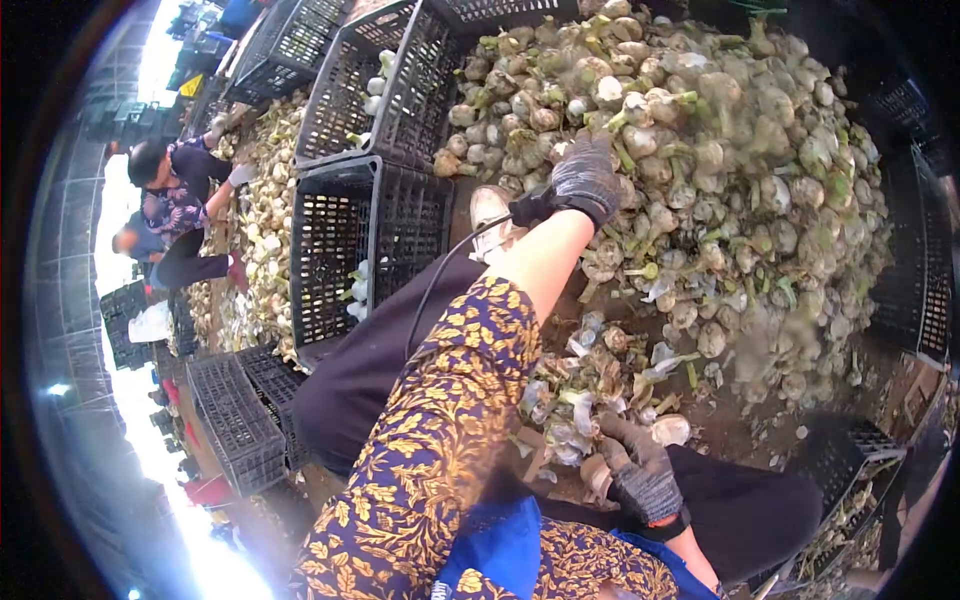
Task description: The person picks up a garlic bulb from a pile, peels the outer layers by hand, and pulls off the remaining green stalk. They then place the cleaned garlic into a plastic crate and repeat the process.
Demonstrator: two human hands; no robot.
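My left hand, in a grey knit glove, reaches out over the near left edge of a large heap of garlic bulbs. Its fingertips are lost among the bulbs, so its grip does not show. Close to my lap, my right hand wears a similar glove with tan finger parts. Its fingers are bent and drawn together; whatever they hold is hidden. Beside them lies a small pile of garlic trimmings, with loose skins and cut stems. A dark cable runs along my left forearm to a device at the wrist.
Black plastic crates stand on the left, some with a few bulbs inside. More crates lie lower left, and another is at my right knee. My shoe touches the heap's edge. Two people sit beside another garlic heap.
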